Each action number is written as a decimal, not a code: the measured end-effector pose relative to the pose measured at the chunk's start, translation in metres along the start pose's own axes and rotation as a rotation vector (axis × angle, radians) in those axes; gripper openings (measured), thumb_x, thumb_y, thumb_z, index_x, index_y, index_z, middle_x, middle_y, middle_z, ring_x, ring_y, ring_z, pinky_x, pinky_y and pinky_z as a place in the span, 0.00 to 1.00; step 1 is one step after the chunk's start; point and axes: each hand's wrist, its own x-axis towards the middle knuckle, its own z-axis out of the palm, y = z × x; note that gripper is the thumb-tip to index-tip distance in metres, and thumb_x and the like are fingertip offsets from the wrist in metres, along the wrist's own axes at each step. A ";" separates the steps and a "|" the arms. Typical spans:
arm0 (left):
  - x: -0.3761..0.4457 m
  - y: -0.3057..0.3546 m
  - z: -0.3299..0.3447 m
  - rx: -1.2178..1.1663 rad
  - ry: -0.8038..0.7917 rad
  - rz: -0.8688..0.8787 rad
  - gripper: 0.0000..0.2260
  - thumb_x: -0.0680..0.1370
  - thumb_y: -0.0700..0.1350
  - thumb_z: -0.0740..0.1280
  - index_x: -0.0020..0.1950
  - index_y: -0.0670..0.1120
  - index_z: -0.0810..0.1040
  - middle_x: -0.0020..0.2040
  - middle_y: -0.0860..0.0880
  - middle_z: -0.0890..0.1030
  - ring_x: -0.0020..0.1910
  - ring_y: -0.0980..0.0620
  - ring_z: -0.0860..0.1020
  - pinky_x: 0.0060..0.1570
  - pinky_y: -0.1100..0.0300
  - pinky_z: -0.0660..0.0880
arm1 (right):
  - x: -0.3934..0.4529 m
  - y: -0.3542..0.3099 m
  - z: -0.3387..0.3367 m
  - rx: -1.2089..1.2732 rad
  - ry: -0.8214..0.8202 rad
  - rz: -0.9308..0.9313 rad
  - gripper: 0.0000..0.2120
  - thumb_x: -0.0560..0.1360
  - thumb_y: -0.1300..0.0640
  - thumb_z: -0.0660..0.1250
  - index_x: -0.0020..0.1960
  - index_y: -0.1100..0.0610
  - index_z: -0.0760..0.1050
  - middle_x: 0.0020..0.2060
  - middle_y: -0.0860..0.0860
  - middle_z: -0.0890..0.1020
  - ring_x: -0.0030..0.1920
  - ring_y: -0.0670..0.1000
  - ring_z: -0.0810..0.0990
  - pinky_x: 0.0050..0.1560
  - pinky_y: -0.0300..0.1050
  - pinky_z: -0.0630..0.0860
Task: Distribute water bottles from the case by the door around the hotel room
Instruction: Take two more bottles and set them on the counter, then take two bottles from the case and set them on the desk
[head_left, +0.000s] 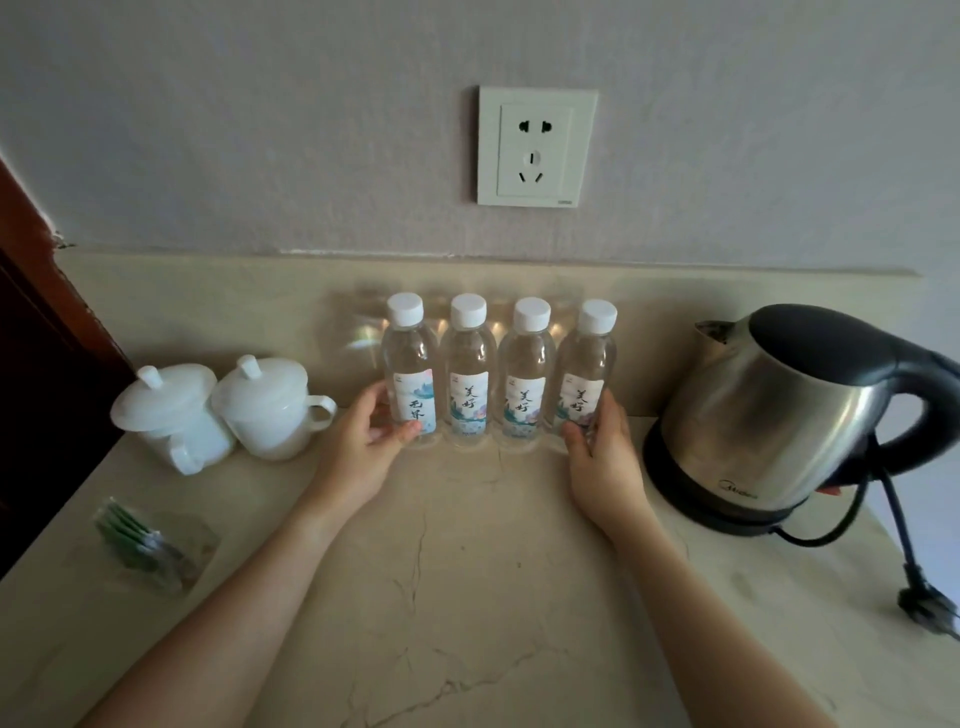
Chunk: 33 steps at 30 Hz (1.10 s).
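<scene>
Worktop: pale marbled stone worktop (467, 597) running up to a low matching upstand, grey wall behind with a white socket (535, 148) dead centre.
Bottles: four clear water bottles (498, 374) with white caps, upright, shoulder to shoulder in a neat row against the upstand, labels facing out.
Left hand: left hand (363, 441) cupped round the lower part of the leftmost bottle (410, 374), thumb in front on the label, fingers behind it, gripping it.
Right hand: right hand (602, 452) wrapped on the lower part of the rightmost bottle (584, 374), thumb at the front, fingers round the far side, holding it.
Cups: two white lidded cups (223, 410) standing together on the left, just beside the left hand.
Kettle: steel kettle (779, 410) with black handle on its base at the right, near the bottle row, cord trailing to a loose plug (927, 608).
Sachets: green packets in a clear wrapper (150, 540) lying front left.
</scene>
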 end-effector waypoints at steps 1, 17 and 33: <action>0.000 -0.001 0.000 0.001 0.006 0.010 0.21 0.75 0.37 0.72 0.67 0.45 0.73 0.57 0.52 0.81 0.48 0.68 0.80 0.49 0.71 0.75 | 0.001 0.000 0.000 0.010 -0.011 0.000 0.24 0.78 0.62 0.64 0.73 0.55 0.65 0.62 0.49 0.72 0.58 0.43 0.71 0.55 0.32 0.64; -0.017 0.019 0.006 -0.059 -0.017 -0.116 0.26 0.70 0.44 0.77 0.64 0.53 0.70 0.60 0.56 0.79 0.59 0.59 0.80 0.60 0.62 0.75 | -0.006 -0.005 -0.003 0.050 -0.082 0.113 0.34 0.74 0.49 0.68 0.74 0.60 0.60 0.71 0.58 0.66 0.72 0.56 0.66 0.71 0.56 0.66; -0.318 0.146 -0.277 0.234 0.812 0.224 0.05 0.74 0.46 0.69 0.47 0.50 0.82 0.42 0.55 0.83 0.41 0.57 0.81 0.41 0.68 0.75 | -0.239 -0.324 0.138 0.674 -0.351 -0.360 0.04 0.75 0.56 0.64 0.47 0.50 0.77 0.39 0.45 0.80 0.41 0.46 0.78 0.44 0.38 0.74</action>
